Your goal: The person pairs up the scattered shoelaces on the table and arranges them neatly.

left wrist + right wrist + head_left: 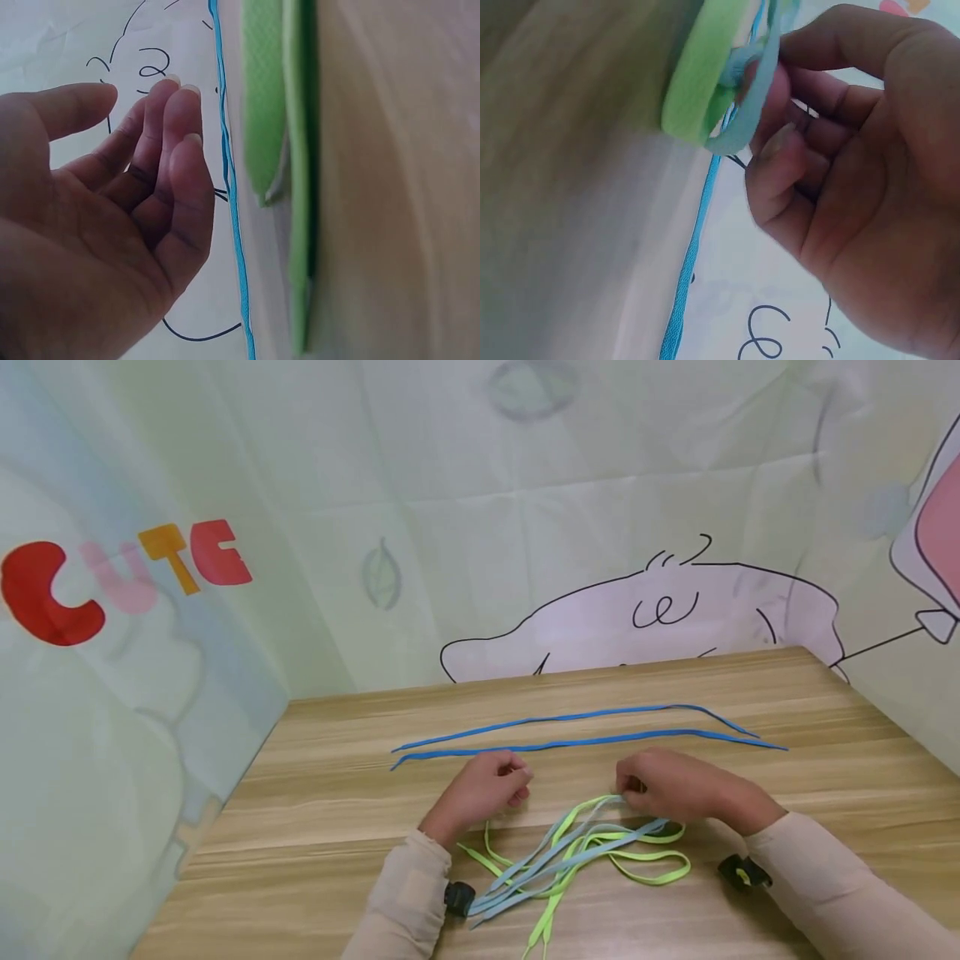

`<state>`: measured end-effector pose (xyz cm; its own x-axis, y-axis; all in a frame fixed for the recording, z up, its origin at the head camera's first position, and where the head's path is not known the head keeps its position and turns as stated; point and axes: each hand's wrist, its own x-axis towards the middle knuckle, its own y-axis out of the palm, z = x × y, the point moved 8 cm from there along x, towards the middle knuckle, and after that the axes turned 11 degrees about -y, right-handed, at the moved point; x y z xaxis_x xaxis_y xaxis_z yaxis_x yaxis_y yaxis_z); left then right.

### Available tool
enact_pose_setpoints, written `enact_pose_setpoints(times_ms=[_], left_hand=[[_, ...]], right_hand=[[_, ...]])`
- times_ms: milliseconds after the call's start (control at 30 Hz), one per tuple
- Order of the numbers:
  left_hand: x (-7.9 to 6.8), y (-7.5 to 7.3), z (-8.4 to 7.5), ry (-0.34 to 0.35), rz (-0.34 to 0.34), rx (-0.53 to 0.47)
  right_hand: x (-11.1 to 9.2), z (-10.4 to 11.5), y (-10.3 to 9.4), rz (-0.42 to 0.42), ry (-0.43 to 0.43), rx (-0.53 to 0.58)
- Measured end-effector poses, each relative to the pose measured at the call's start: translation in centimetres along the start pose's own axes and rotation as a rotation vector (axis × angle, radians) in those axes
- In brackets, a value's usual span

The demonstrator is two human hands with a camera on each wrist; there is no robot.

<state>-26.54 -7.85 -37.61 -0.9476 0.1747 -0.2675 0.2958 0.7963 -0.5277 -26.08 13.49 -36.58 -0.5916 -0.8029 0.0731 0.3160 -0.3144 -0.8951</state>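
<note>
My right hand (675, 783) pinches a light blue shoelace (751, 116) between thumb and index finger, at the upper right of a loose pile. That pile mixes light blue shoelaces with yellow-green shoelaces (656, 881), looped and crossed over each other on the table. In the right wrist view a yellow-green loop (694, 82) hangs beside the pinched lace. My left hand (483, 783) hovers left of the pile with fingers loosely curled and nothing in them. Its palm shows bare in the left wrist view, beside yellow-green lace ends (262, 112).
Two blue shoelaces, an upper one (570, 717) and a lower one (570, 744), lie stretched side by side across the table beyond the hands. The wood-grain table (262, 860) meets a printed cloth backdrop (315, 568) at its back and left edges.
</note>
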Motion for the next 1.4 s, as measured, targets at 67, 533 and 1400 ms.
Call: enact_pose_setpoints(times_ms=[67,533,1400], left_hand=[[-0.1,0.1,-0.2,0.015,0.009,0.003],[-0.3,1.0,-1.0,0.114,0.084,0.059],[-1.0,2.9,-1.1,0.127,0.268,0.090]], right_hand=[[0.0,0.1,-0.2,-0.015,-0.016,0.030],[0.1,0.8,-0.7,-0.024,-0.034,0.174],[-0.8,3.5,-1.2,0.098,-0.022,0.298]])
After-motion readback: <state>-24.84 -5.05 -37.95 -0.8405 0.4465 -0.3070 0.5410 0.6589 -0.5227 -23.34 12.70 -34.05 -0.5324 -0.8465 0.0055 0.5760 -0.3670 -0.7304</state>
